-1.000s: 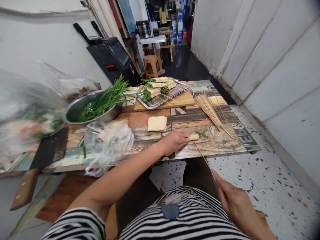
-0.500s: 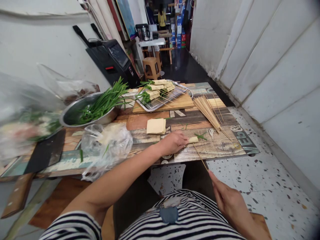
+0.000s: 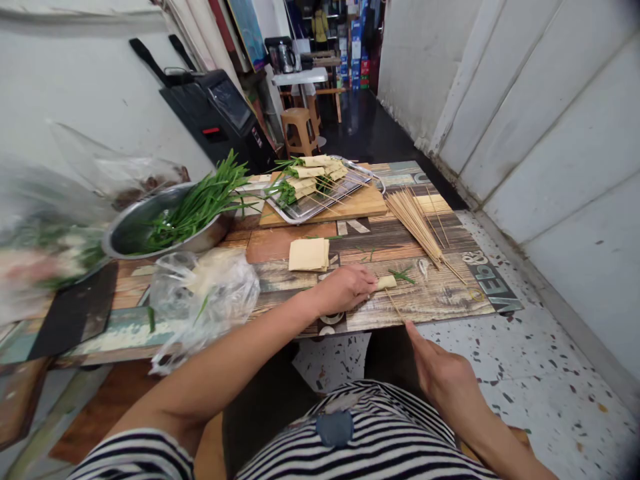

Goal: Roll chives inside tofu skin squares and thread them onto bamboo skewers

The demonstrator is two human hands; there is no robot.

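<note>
Plastic stool (image 3: 299,131) stands on dark floor (image 3: 367,130) between pale walls.

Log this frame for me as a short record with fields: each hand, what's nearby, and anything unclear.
Left hand: left hand holds a pale roll down on the table, greens out its far end
Right hand: right hand holds a skewer, tip at the roll's near side
Sheets: square stack, left of the roll
Tray: metal tray of skewered rolls, on a wooden board
Spare skewers: loose bundle, right of the tray
Bowl: metal bowl with long greens
Unclear: whether the tip has pierced the roll
</note>
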